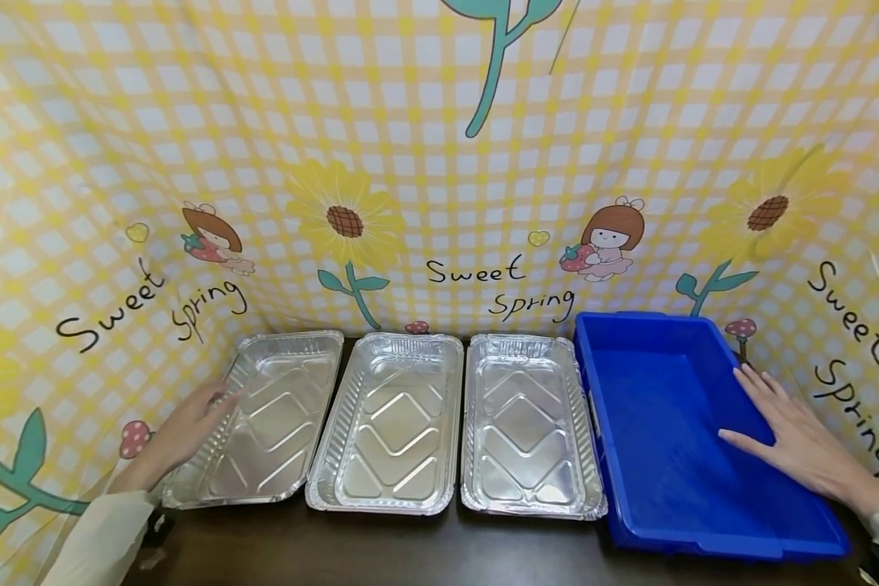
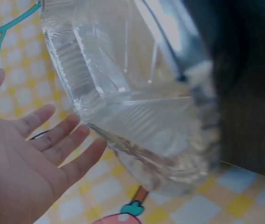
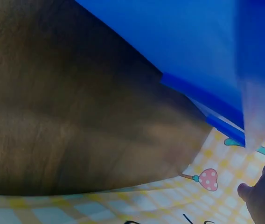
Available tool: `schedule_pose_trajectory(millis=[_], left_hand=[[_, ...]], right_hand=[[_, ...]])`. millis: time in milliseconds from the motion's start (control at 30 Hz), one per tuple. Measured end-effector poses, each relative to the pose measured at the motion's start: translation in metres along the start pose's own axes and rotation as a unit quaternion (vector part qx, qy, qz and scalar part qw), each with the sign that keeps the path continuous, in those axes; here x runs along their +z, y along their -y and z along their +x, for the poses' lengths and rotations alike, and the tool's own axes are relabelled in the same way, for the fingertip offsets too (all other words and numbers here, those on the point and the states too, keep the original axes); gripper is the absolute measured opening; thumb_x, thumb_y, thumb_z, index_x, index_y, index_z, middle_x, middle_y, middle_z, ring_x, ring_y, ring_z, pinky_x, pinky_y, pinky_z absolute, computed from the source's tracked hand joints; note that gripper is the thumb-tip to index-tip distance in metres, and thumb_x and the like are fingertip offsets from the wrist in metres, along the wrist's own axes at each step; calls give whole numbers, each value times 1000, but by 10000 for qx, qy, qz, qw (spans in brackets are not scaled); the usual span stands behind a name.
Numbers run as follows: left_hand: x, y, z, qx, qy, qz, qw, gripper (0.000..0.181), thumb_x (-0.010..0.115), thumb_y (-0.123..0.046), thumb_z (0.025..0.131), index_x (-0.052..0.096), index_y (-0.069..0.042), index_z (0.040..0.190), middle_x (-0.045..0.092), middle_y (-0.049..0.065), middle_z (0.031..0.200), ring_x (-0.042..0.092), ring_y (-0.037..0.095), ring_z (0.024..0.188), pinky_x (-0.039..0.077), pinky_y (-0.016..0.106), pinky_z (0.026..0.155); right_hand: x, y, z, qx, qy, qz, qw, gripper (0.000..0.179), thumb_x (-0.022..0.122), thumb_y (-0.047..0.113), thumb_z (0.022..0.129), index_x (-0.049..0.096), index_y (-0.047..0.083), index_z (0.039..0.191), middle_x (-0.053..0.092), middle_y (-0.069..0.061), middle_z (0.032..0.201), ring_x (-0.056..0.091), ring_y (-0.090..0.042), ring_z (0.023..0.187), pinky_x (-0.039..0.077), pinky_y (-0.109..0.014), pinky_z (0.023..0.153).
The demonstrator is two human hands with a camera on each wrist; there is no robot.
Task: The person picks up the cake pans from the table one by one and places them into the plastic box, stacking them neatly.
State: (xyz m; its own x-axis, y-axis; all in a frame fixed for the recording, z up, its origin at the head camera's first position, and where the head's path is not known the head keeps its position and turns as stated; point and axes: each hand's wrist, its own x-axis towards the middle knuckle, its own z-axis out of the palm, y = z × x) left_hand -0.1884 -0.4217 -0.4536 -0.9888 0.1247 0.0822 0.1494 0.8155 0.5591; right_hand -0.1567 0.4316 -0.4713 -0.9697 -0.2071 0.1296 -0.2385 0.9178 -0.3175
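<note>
hands (image 1: 183, 434) (image 1: 798, 437) with fingers spread, foil tray (image 1: 282, 427) beside the left, blue bin (image 1: 674, 439) beside the right

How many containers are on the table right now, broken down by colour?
Silver foil trays: 3
Blue plastic tray: 1
Total: 4

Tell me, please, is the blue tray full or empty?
Empty: the blue tray shows bare floor in the head view; the right hand covers part of one side.
</note>
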Motion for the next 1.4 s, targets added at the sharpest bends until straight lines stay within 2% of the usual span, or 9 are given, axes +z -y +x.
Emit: schedule_pose_trajectory(millis=[167, 467, 700, 833, 933, 1033, 1167, 1267, 1400], left_hand=[[-3, 10, -6, -360, 61, 87, 9993, 62, 42, -31, 115, 37, 22, 147, 45, 47, 140, 50, 62, 123, 43, 73, 100], [-2, 24, -12, -220, -594, 221, 9977, 52, 47, -22, 112, 45, 21, 141, 52, 44, 131, 56, 60, 115, 51, 64, 91], [-3, 30, -19, -498, -616, 193, 9967, 55, 46, -23, 113, 41, 22, 143, 49, 44, 132, 51, 61, 118, 49, 68, 91], [-4, 36, -22, -397, -661, 206, 9968, 53, 50, -22, 111, 44, 22, 141, 53, 44, 128, 56, 59, 114, 56, 38, 85], [-7, 41, -24, -371, -605, 157, 9974, 53, 52, -21, 111, 45, 23, 140, 56, 44, 124, 59, 57, 110, 47, 18, 72], [-9, 43, -25, -496, -407, 49, 9979, 56, 50, -22, 111, 41, 23, 142, 55, 45, 125, 59, 57, 111, 48, 21, 72], [-9, 48, -28, -768, -120, -33, 9970, 58, 47, -26, 113, 38, 23, 143, 54, 45, 128, 57, 57, 114, 55, 39, 79], [-9, 51, -29, -1044, 146, -185, 9943, 64, 44, -31, 114, 34, 23, 146, 49, 47, 134, 53, 58, 119, 54, 55, 89], [-10, 53, -29, -1353, 471, -496, 9884, 72, 39, -38, 115, 27, 23, 151, 41, 48, 144, 47, 61, 128, 50, 59, 96]], right_hand=[[5, 2, -3, 40, 13, 14, 10000, 106, 67, 49, 101, -4, 11, 170, -7, -22, 175, -14, -47, 158, -13, -77, 116], [9, 0, -9, 161, 149, 151, 9996, 106, 66, 49, 101, -5, 11, 170, -8, -23, 175, -15, -49, 157, -9, -83, 112], [11, -1, -12, 230, 209, 126, 9994, 106, 66, 49, 102, -6, 10, 169, -9, -24, 174, -17, -49, 156, -9, -81, 114], [11, -2, -13, 258, 235, 129, 9993, 106, 66, 48, 102, -7, 10, 169, -11, -24, 174, -16, -51, 156, -9, -81, 113], [11, -2, -13, 279, 246, 131, 9992, 107, 66, 49, 102, -7, 10, 169, -11, -24, 174, -15, -53, 155, -9, -82, 112], [10, -1, -14, 284, 245, 135, 9992, 107, 66, 48, 102, -7, 9, 169, -12, -24, 174, -14, -53, 155, -11, -82, 112], [10, -1, -15, 291, 252, 140, 9992, 106, 65, 48, 102, -7, 8, 169, -13, -24, 173, -14, -53, 155, -13, -80, 112], [11, -1, -16, 298, 246, 144, 9992, 106, 65, 48, 102, -7, 8, 169, -14, -24, 173, -15, -54, 155, -14, -79, 113], [11, -1, -18, 312, 212, 130, 9992, 106, 65, 48, 102, -7, 8, 169, -14, -24, 173, -15, -54, 155, -14, -78, 114]])
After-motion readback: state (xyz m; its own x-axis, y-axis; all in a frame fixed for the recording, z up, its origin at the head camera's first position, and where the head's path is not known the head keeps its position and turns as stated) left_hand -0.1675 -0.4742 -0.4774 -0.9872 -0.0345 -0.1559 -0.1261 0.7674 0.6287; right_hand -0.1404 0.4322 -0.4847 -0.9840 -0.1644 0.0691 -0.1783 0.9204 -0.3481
